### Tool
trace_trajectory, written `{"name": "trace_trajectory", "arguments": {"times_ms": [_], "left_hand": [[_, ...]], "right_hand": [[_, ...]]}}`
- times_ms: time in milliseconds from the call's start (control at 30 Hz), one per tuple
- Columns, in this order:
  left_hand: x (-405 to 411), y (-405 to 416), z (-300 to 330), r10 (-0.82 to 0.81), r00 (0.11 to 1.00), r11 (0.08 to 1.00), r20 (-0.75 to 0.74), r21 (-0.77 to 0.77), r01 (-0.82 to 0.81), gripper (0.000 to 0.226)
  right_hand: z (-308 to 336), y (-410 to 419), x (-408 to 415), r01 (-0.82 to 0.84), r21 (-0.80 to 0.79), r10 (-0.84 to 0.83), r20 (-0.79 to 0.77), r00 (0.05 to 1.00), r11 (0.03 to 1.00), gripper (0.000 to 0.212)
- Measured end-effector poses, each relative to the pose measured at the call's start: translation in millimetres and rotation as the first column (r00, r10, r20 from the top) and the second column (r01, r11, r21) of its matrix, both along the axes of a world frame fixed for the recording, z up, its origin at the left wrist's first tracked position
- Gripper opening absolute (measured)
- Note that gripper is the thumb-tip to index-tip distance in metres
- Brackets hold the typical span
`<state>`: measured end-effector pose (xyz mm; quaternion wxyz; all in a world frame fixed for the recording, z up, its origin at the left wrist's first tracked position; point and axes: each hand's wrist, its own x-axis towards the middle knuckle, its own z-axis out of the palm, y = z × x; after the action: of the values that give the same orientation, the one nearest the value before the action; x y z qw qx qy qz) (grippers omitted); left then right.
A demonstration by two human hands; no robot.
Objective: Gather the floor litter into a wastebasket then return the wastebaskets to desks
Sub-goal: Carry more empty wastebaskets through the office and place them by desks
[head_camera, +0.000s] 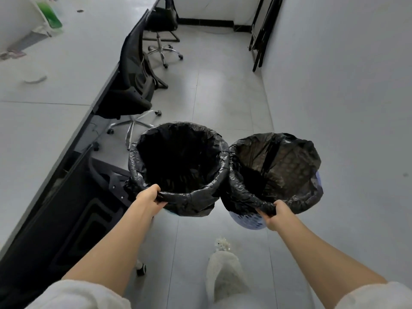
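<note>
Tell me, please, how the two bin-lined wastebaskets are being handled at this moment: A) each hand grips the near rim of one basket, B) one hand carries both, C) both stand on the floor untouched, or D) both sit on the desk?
A: the left hand grips the near rim of the left wastebasket, and the right hand grips the near rim of the right wastebasket.

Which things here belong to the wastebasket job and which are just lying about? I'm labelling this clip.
Job:
- left wastebasket, near rim gripped by left hand
- right wastebasket, purple mesh, near rim gripped by right hand
- desk

Lying about:
- office chairs
- green bottle on the desk
- folded black frame against the wall
</note>
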<state>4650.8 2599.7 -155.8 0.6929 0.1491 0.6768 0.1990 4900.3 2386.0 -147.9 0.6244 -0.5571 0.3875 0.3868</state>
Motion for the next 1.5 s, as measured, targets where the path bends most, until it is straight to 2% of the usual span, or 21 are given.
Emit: {"name": "trace_trajectory", "arguments": {"times_ms": [200, 367, 533, 833, 1000, 1167, 1267, 1400, 1500], "left_hand": [[77.2, 98.9, -39.8, 0.134, 0.991, 0.990, -0.029, -0.049, -0.135, 0.033], [110.3, 162.0, -82.8, 0.260, 0.965, 0.964, -0.037, -0.046, -0.261, 0.030], [135.5, 241.5, -183.2, 0.303, 0.948, 0.950, -0.101, -0.045, -0.308, 0.046], [155.3, 333.2, -380.3, 0.421, 0.881, 0.905, -0.219, 0.030, -0.425, 0.050], [143.9, 352.4, -449.4, 0.426, 0.878, 0.891, -0.219, -0.068, -0.449, 0.046], [143.9, 340.9, -452.1, 0.402, 0.901, 0.877, -0.160, -0.216, -0.430, 0.037], [154.4, 335.0, -421.5, 0.377, 0.914, 0.867, -0.148, -0.290, -0.405, 0.020], [178.1, 334.0, -360.1, 0.243, 0.949, 0.894, -0.200, -0.332, -0.300, 0.059], [208.2, 338.3, -297.3, 0.126, 0.987, 0.938, -0.096, -0.314, -0.151, 0.056]], "right_hand": [[-45.8, 119.7, 82.8, -0.021, -0.036, 0.020, -0.030, 0.999, 0.999, 0.046], [-85.8, 202.3, 94.1, 0.059, -0.067, -0.061, -0.041, 0.997, 0.996, 0.046], [-175.3, 292.7, 109.2, 0.095, -0.126, -0.107, -0.092, 0.990, 0.987, 0.049], [-371.1, 399.0, 136.4, 0.047, -0.042, -0.052, -0.121, 0.991, 0.998, 0.043], [-428.0, 423.9, 139.8, 0.024, -0.008, -0.025, -0.103, 0.994, 1.000, 0.044], [-435.2, 422.4, 138.9, -0.023, -0.068, 0.015, -0.116, 0.993, 0.997, 0.044], [-415.6, 414.1, 144.0, -0.045, -0.115, 0.032, -0.117, 0.993, 0.992, 0.041], [-370.8, 404.4, 155.9, -0.047, -0.145, 0.029, -0.123, 0.992, 0.988, 0.029], [-309.9, 401.6, 176.0, -0.073, -0.164, 0.051, -0.132, 0.990, 0.984, 0.018]]}}
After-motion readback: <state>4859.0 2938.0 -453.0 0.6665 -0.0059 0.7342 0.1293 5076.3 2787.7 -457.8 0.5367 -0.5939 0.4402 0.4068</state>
